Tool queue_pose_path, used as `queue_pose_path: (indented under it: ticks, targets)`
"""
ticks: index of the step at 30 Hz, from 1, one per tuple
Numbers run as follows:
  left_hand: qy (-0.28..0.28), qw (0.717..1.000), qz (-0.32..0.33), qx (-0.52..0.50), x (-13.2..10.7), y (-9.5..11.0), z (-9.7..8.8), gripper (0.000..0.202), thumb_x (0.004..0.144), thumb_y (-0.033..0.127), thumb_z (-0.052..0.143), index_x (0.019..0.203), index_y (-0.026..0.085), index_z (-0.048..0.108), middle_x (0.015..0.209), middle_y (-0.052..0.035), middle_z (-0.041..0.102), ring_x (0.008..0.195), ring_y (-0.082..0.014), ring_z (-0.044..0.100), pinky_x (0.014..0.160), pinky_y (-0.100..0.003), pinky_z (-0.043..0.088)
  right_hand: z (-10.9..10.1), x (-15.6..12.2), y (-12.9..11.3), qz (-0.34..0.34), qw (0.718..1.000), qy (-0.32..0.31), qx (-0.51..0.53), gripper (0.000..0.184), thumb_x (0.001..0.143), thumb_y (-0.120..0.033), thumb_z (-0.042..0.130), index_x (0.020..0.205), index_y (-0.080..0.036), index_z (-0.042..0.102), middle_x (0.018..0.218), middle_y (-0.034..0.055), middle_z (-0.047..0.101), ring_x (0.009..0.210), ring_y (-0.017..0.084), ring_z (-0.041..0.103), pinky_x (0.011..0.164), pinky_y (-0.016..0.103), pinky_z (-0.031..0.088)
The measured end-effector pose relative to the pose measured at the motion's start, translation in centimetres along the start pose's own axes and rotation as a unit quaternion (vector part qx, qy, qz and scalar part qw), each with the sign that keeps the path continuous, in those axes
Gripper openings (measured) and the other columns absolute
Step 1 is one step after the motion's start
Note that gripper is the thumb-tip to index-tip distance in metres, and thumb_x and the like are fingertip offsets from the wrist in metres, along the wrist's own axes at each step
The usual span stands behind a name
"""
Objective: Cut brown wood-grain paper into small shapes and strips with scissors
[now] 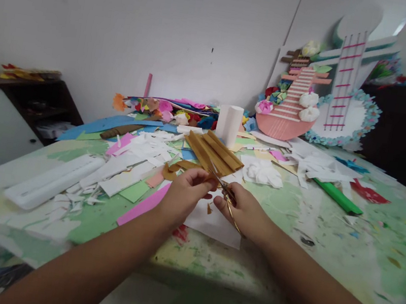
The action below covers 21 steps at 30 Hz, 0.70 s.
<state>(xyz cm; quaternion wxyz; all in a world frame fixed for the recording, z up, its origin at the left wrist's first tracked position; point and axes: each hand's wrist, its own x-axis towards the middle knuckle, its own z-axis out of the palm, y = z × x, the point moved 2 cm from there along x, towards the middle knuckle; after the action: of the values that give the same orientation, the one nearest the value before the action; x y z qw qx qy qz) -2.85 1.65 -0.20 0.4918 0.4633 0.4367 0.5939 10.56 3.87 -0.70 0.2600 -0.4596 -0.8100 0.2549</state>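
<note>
Above the table (329, 233), outstretched left hand (185, 191), grip pinching pleated brown paper (215, 155), right hand (246, 213) clasped round scissors (225, 189)

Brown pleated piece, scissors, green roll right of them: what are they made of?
Brown pleated piece, pinched in the left hand: looks like matte paper or thin card; sharp accordion folds hold their shape. Scissors in the right hand: metal blades, probably, with glossy gold-toned handles; too small to tell plastic from metal. Green roll: likely matte paper, rolled into a tube.
</note>
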Motion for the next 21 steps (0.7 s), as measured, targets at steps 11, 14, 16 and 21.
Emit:
queue_pose_path:
  ticks: [11, 14, 16, 21]
  targets:
    - [0.03, 0.998, 0.007, 0.048, -0.2, 0.3, -0.1, 0.016, 0.064, 0.03, 0.058, 0.063, 0.014, 0.06, 0.061, 0.0002, 0.058, 0.056, -0.0099, 0.052, 0.058, -0.025, 0.044, 0.1, -0.3, -0.2, -0.031, 0.999, -0.02, 0.009, 0.028, 0.072, -0.043, 0.048, 0.082, -0.017, 0.043, 0.07, 0.0021, 0.052, 0.058, 0.012, 0.045, 0.05, 0.024, 0.033]
    - [0.012, 0.998, 0.0, 0.065, -0.2, 0.0, -0.1, 0.017, 0.065, 0.029, 0.058, 0.066, 0.013, 0.061, 0.062, -0.001, 0.058, 0.057, -0.0102, 0.053, 0.061, -0.025, 0.043, 0.1, -0.3, -0.2, -0.045, 0.998, -0.024, 0.026, 0.022, 0.074, -0.037, 0.047, 0.082, -0.017, 0.043, 0.07, 0.0021, 0.054, 0.059, 0.012, 0.046, 0.052, 0.024, 0.034]
    - [-0.004, 0.998, -0.005, 0.067, -0.2, -0.2, 0.0, 0.017, 0.066, 0.028, 0.057, 0.067, 0.012, 0.061, 0.063, -0.002, 0.059, 0.058, -0.0106, 0.052, 0.062, -0.026, 0.043, 0.0, -0.2, -0.4, -0.054, 0.997, -0.026, 0.041, 0.019, 0.075, -0.034, 0.046, 0.083, -0.018, 0.042, 0.071, 0.002, 0.055, 0.06, 0.012, 0.047, 0.054, 0.023, 0.035]
    - [-0.016, 0.999, -0.003, 0.033, -0.2, -0.5, 0.1, 0.019, 0.066, 0.03, 0.057, 0.063, 0.012, 0.06, 0.058, -0.001, 0.056, 0.055, -0.0107, 0.051, 0.061, -0.027, 0.043, 0.0, -0.2, -0.5, -0.054, 0.998, -0.023, 0.031, 0.017, 0.074, -0.034, 0.046, 0.079, -0.018, 0.041, 0.068, 0.0003, 0.053, 0.057, 0.011, 0.045, 0.051, 0.022, 0.033]
